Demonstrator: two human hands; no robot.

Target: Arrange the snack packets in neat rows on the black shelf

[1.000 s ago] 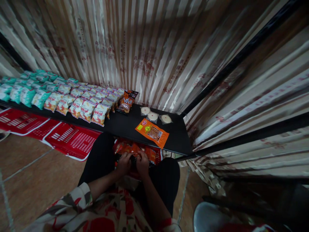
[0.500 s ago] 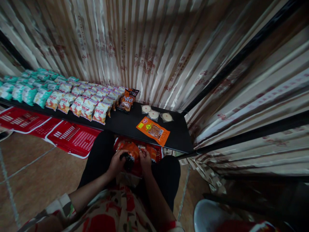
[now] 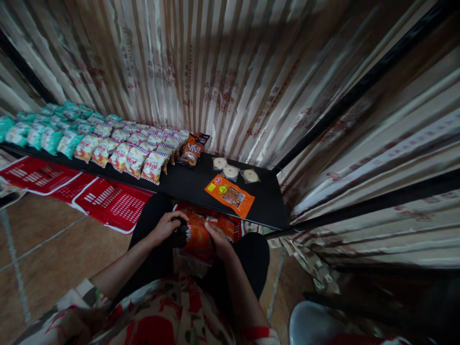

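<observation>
Between my knees, an orange and black snack bag [image 3: 197, 233] is held level by its two ends. My left hand [image 3: 168, 228] grips its dark left end, with the thumb and fingers closed on it. My right hand [image 3: 219, 238] pinches the right end, thumb on top. Below and behind it, more orange packets [image 3: 225, 225] lie in a red basket [image 3: 237, 226], partly covered by the held bag and my hands. A similar orange and black bag [image 3: 191, 150] stands on the black shelf [image 3: 187, 184], at the right end of the bag rows.
Rows of white and orange snack bags [image 3: 134, 160] and teal bags [image 3: 52, 139] line the shelf's left. To the right lie a flat orange packet [image 3: 230, 195] and several wrapped white discs [image 3: 230, 171]. Red printed sheets [image 3: 111, 199] hang below. A curtain [image 3: 230, 72] stands behind.
The held bag has turned flatter and more level. My left hand has shifted left and up to its end, and my right hand now grips its right end with the thumb on top.
</observation>
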